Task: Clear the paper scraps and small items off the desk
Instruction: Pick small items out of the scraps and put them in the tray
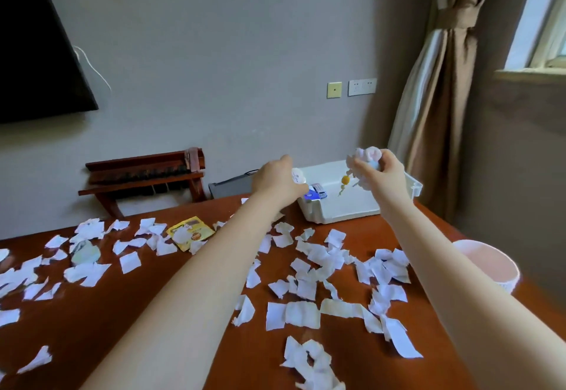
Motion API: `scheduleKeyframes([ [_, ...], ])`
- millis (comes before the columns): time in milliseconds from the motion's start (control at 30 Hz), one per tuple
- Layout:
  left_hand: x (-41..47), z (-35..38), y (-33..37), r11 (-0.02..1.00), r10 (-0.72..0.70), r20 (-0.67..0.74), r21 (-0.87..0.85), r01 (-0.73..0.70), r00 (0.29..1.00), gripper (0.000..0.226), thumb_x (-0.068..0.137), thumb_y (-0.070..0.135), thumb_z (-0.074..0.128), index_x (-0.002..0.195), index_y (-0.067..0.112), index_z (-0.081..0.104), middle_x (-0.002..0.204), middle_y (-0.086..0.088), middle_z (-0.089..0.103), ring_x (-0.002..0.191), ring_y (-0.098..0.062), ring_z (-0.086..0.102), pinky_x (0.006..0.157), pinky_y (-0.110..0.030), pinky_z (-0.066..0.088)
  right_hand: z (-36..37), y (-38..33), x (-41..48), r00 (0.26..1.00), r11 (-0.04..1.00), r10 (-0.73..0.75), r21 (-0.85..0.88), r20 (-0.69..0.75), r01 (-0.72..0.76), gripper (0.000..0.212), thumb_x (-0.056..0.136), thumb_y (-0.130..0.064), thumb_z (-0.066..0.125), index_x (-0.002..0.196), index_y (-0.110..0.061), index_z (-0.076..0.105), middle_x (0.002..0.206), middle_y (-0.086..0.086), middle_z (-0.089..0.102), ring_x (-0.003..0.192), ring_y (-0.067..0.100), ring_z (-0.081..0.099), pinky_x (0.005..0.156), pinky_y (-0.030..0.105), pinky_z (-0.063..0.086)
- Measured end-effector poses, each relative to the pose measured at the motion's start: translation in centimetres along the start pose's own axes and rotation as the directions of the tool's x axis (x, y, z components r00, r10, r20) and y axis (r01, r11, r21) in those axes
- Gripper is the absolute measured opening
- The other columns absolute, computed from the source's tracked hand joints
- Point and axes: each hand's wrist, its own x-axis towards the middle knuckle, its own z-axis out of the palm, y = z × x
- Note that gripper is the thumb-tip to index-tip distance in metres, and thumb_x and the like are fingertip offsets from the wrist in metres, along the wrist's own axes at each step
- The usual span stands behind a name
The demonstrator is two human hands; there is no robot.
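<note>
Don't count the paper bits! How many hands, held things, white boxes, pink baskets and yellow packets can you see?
Hands: 2 (left hand, right hand)
Held things: 2 (small white item in the left, fluffy charm in the right)
White box: 1
Pink basket: 1
Yellow packet: 1
Total: 7

You had nothing legible anywhere in view. The yellow packet [190, 232], left of centre in the frame, carried printing, but it was too blurred to read. The small white item [298, 177] your left hand [275, 181] held near the centre bore a bluish mark, which was equally unreadable.
</note>
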Motion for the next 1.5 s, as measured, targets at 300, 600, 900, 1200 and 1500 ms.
scheduleKeyframes([
  [300,8.4,6.3,-1.5,0.999,0.052,0.038,0.005,-0.052,0.998,0.039,0.076,0.040,0.067,0.100,0.014,0.052,0.102,-0.008,0.063,0.096,-0.030,0.058,0.079,-0.037,0.052,3.6,7.8,8.9,0.957,0.964,0.265,-0.060,0.120,-0.260,0.023,0.080,-0.013,0.068,0.066,-0.017,0.049,0.062,0.003,0.050,0.048,0.013,0.042,0.043,0.020,0.032],
  [600,12.1,9.3,-3.5,0.995,0.104,0.013,0.003,-0.104,0.994,0.036,0.075,0.037,0.067,0.096,0.011,0.054,0.101,-0.009,0.062,0.096,-0.030,0.056,0.075,-0.036,0.047,8.4,13.3,15.5,0.881,0.832,0.445,-0.439,0.158,-0.341,0.026,0.091,-0.022,0.053,0.067,-0.016,0.047,0.084,0.007,0.055,0.074,0.024,0.050,0.054,0.026,0.037],
  [900,11.9,9.6,-3.7,0.993,0.121,0.013,-0.016,-0.121,0.993,0.037,0.073,0.039,0.069,0.096,0.014,0.056,0.099,-0.005,0.061,0.093,-0.026,0.056,0.078,-0.039,0.052,8.8,13.7,14.7,0.936,0.679,0.349,-0.700,0.041,-0.222,0.045,0.092,-0.037,0.047,0.123,-0.005,0.045,0.121,0.017,0.055,0.112,0.035,0.053,0.085,0.035,0.042],
  [1200,9.7,7.9,-2.3,0.979,0.198,-0.030,-0.047,-0.200,0.980,0.066,0.077,0.025,0.067,0.131,0.011,0.031,0.110,-0.011,0.062,0.103,-0.031,0.056,0.079,-0.042,0.051,8.0,6.1,9.2,0.868,0.962,0.132,-0.273,0.479,0.005,0.011,0.089,-0.022,0.060,0.091,-0.014,0.067,0.080,0.002,0.067,0.071,0.010,0.057,0.064,0.019,0.044],
  [1500,8.9,7.7,-2.6,0.967,0.247,-0.024,0.066,-0.245,0.969,0.048,0.085,0.031,0.060,0.126,0.013,0.045,0.120,-0.006,0.058,0.110,-0.027,0.053,0.084,-0.038,0.049,6.1,7.6,10.0,0.935,0.936,0.170,-0.348,0.311,-0.054,0.009,0.080,-0.019,0.072,0.085,-0.015,0.065,0.078,0.004,0.066,0.059,0.009,0.055,0.061,0.022,0.045],
])
